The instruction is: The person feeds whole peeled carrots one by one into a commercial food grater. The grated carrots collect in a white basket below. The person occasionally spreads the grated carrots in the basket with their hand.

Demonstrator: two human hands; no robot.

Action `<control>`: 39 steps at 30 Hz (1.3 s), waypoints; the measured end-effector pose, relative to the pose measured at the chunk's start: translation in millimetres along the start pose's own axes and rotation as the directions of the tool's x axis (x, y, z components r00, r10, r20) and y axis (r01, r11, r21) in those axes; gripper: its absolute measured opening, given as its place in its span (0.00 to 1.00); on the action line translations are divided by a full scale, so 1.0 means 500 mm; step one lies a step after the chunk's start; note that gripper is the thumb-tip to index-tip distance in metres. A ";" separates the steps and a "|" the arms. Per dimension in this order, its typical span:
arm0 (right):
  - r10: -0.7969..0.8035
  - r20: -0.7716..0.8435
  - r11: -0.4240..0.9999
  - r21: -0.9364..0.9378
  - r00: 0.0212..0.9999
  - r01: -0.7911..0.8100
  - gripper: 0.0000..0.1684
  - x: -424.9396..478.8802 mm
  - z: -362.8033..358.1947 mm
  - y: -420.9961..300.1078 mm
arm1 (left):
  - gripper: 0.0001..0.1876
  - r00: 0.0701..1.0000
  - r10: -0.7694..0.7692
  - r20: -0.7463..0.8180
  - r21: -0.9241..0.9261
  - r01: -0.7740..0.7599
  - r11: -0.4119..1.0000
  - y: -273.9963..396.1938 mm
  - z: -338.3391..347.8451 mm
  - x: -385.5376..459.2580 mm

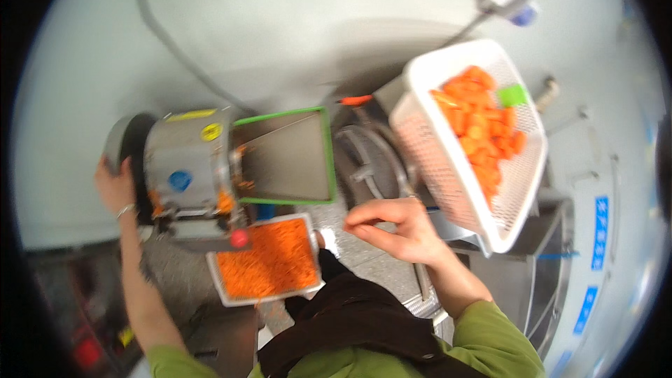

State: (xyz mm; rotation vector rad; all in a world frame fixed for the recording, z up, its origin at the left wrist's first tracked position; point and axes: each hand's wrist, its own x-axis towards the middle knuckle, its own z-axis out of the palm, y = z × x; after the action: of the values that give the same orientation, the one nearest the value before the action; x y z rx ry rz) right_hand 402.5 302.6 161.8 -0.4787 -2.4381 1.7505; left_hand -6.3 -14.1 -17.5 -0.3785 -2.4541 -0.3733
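My left hand (116, 186) rests on the grey-black end cover of a metal vegetable-cutting machine (186, 168), its fingers on the rim; I cannot tell how firmly. My right hand (396, 228) is raised in mid-air between the machine's green-edged metal tray (289, 160) and a white perforated plastic basket (430, 168). Its thumb and fingers curl towards each other, and nothing shows between them. Peeled carrot pieces (475, 131) lie in the basket beside a green item (512, 95). Orange bits cling to the machine. Below it, shredded carrot (268, 260) fills a white crate (226, 296).
A grey cable (168, 37) runs down the wall to the machine. A coiled hose (367, 163) lies behind my right hand. Stainless steel equipment (541, 273) stands at the right, below the basket. A red knob (239, 238) juts from the machine's near side.
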 end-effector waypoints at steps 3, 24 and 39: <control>0.078 -0.368 0.989 -0.092 0.926 -0.120 0.07 -0.078 -0.180 -0.023 | 0.30 0.979 -0.169 0.112 0.057 0.164 0.985 0.004 -0.017 0.008; 0.560 -0.416 0.237 -0.748 0.717 -0.620 0.51 -0.214 -0.602 0.338 | 0.32 0.998 0.066 0.003 0.081 -0.066 0.995 0.038 -0.001 0.016; 0.553 -0.508 0.679 -0.185 0.660 -0.711 0.48 -0.257 -0.603 0.304 | 0.33 0.991 -0.129 0.034 0.076 0.126 0.989 0.036 -0.011 0.001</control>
State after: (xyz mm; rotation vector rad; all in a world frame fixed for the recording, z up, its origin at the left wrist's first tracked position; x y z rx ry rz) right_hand 632.9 579.6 132.6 -1.7645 -2.4027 1.1063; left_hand 2.9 0.7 -9.7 -0.1995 -2.5291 -0.3310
